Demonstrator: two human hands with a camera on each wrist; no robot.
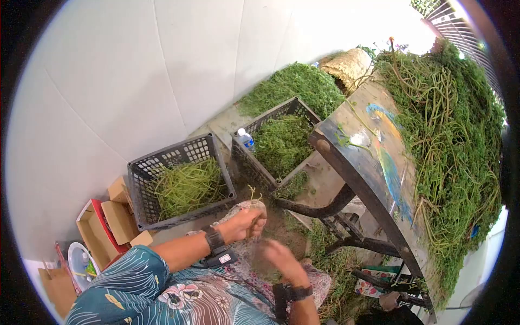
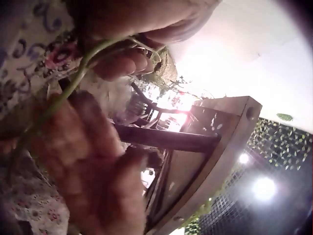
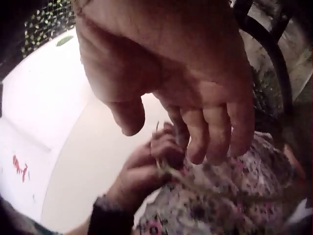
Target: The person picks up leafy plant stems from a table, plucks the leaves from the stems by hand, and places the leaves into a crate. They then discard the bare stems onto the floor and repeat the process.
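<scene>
Pinching one green stem (image 2: 80, 72), the left hand (image 1: 246, 223) is curled above a patterned cloth on the person's lap; the stem runs out from its fingers past the right hand (image 1: 283, 261), whose fingers are loosely bent and slightly apart, blurred in the head view. Just past the left hand is a black crate (image 1: 179, 153) with lattice walls, its near-right corner closest to the wrist, loosely filled with long, pale green stems (image 1: 189, 187). Beside it, a second crate (image 1: 254, 165) holds darker, leafy greens (image 1: 281, 143) close to its rim, and a white-capped bottle (image 1: 245, 141) is at its left corner; whether inside or outside the wall is hard to tell. By the first crate's left side are cardboard boxes (image 1: 119, 221), with a white bowl (image 1: 76, 265) containing something green near them. Beyond the second crate's far corner spreads a leafy heap (image 1: 298, 84). To the right, a parrot-painted table (image 1: 357, 116) carries a large tangle of greens (image 1: 455, 124) along its far edge, with a few sprigs near its corner by the second crate.
</scene>
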